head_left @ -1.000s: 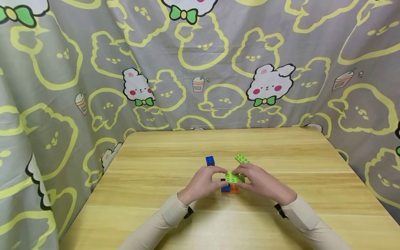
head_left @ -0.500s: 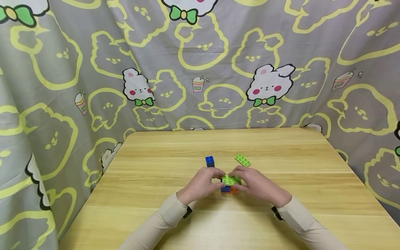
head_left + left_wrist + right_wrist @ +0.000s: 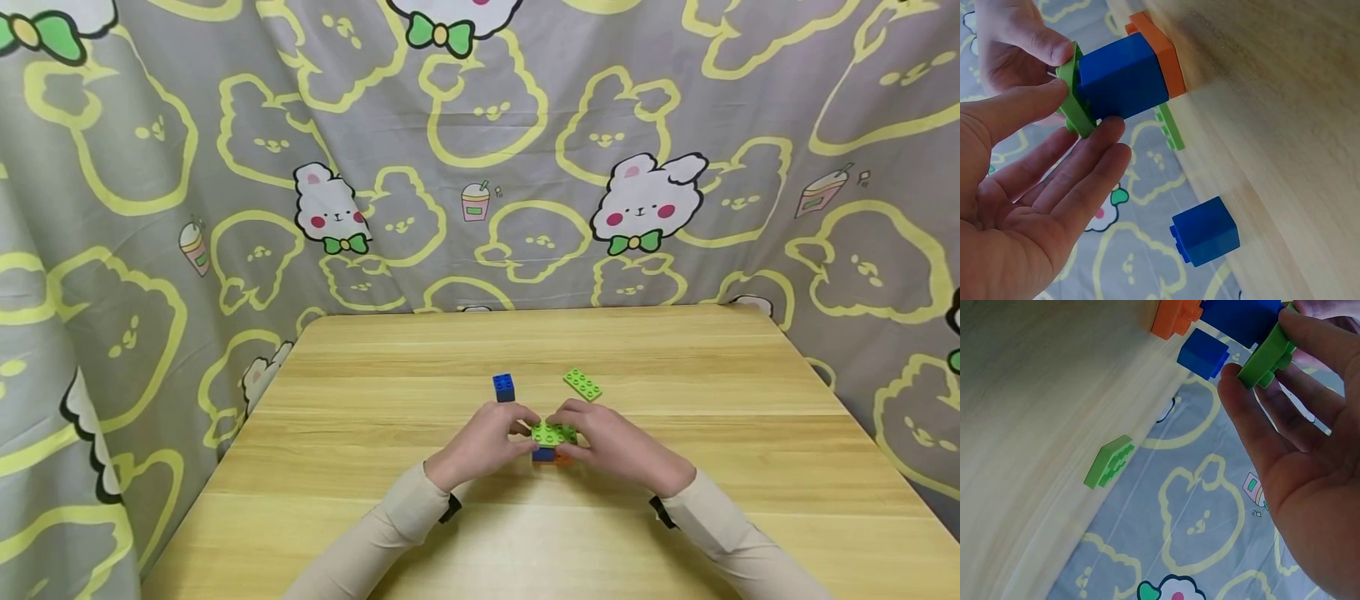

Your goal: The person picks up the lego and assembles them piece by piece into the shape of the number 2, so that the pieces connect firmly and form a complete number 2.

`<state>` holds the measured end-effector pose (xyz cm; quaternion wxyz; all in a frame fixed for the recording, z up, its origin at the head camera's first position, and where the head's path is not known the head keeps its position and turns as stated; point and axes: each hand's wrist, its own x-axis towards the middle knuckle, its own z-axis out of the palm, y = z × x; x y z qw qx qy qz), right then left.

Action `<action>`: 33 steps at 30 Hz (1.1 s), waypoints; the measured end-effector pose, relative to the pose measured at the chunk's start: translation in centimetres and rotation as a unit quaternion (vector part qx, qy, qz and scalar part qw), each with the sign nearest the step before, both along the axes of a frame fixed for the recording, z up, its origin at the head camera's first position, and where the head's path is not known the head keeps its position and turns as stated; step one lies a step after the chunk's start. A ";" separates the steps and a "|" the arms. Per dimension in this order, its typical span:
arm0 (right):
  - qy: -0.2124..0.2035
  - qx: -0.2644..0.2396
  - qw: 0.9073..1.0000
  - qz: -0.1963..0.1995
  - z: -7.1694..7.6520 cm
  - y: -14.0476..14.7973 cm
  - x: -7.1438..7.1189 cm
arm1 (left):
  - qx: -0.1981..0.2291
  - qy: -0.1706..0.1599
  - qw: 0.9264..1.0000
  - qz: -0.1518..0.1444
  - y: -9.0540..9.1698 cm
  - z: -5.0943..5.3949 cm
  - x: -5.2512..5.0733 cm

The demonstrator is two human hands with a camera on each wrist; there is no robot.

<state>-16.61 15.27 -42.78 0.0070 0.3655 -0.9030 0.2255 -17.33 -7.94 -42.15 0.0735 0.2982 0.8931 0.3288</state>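
A flat green building plate (image 3: 553, 435) lies over a blue brick (image 3: 1124, 76), which stands on an orange building plate (image 3: 1161, 55). In the head view my left hand (image 3: 483, 443) is at the stack's left side. It pinches the green plate's left end, thumb on the near edge, with fingertips close to the blue brick. At the other end my right hand (image 3: 622, 443) pinches the same plate between thumb and fingers. The right wrist view shows the plate's right end (image 3: 1267, 353) reaching beyond the blue brick. My fingers partly hide the stack.
Behind the left hand stands a loose blue brick (image 3: 504, 387). A second green plate (image 3: 582, 384) lies flat behind the right hand. All rest on a wooden table (image 3: 390, 350), with a patterned curtain (image 3: 525, 150) hanging beyond its far edge.
Both hands have brought the green plate down and slightly left, onto the blue brick. The right hand moved left, uncovering more of the loose green plate.
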 end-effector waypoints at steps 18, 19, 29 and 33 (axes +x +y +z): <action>-0.019 -0.004 1.000 -0.012 0.0 0.1 0.0 | 0.002 -0.008 1.000 0.000 -0.2 -0.6 -0.4; -0.019 -0.005 1.000 -0.013 0.0 0.1 0.0 | 0.003 -0.008 1.000 0.000 -0.2 -0.6 -0.4; -0.011 -0.008 1.000 -0.012 0.0 0.2 -0.2 | 0.000 -0.003 1.000 -0.001 -0.1 -0.6 -0.5; -0.017 -0.010 1.000 -0.010 -0.2 0.2 -0.3 | 0.003 -0.008 1.000 0.000 -0.1 -0.7 -0.4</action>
